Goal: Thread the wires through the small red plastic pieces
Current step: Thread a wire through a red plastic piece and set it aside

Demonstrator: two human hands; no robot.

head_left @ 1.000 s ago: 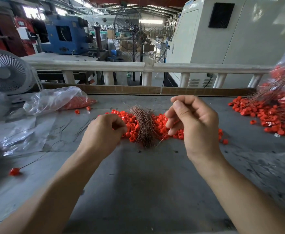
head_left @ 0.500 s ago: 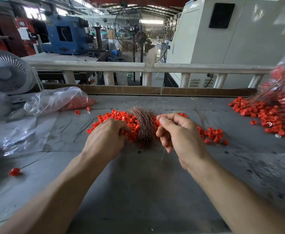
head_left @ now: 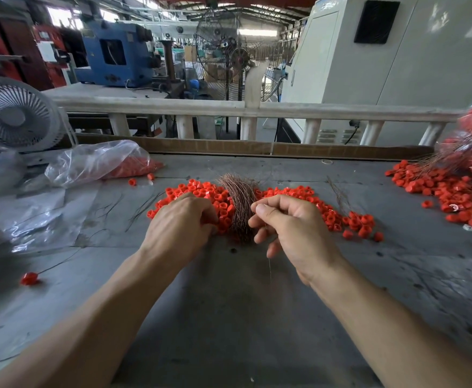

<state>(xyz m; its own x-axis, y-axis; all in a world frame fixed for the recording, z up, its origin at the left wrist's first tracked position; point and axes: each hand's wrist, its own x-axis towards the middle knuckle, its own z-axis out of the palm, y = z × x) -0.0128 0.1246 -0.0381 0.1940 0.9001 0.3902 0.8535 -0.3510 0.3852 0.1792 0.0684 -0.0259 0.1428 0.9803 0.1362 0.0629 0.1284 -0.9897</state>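
**A:** How do these handle? The table (head_left: 229,317) has a heap of red caps (head_left: 220,204) mid-way back, with a wire bundle (head_left: 240,203) lying across it.

**B:** Caps look light, rigid and prone to skitter; I'd pinch one by its rim. Wires look thin and springy, so grab near the tip.

**A:** Hands?

**B:** Right hand (head_left: 293,228) pinches one wire (head_left: 269,264), thumb to forefinger. Left hand (head_left: 181,228) is curled into the caps, but its fingertips are hidden; can't tell if it holds one.
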